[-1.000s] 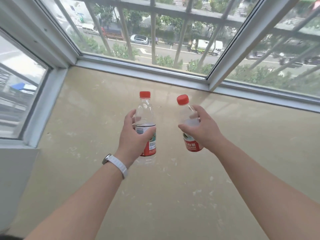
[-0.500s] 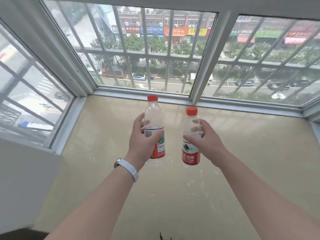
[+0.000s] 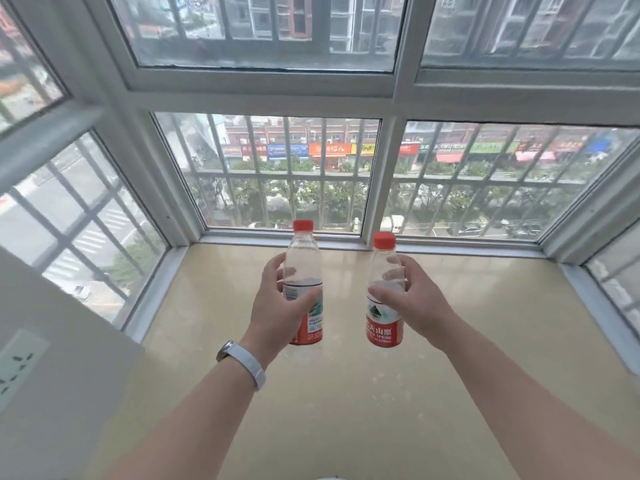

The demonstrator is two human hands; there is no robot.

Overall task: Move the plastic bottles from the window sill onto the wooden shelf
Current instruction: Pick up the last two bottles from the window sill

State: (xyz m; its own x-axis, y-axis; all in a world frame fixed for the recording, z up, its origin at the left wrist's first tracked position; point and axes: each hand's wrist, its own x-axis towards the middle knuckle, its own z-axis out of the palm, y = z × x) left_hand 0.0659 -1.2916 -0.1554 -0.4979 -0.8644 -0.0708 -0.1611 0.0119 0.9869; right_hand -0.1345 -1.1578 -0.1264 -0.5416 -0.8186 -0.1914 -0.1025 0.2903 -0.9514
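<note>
A glossy beige window sill [image 3: 346,403] runs between white window frames [image 3: 382,188].

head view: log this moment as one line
left hand grips clear red-capped plastic bottle, upright | right hand grips second red-capped plastic bottle, upright | both over beige window sill | wooden shelf not in view

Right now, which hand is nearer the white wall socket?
Left. The left hand, gripping one clear red-capped plastic bottle, is right of the white wall socket; the right hand, gripping the other bottle, lies farther right, beyond the left.
</note>
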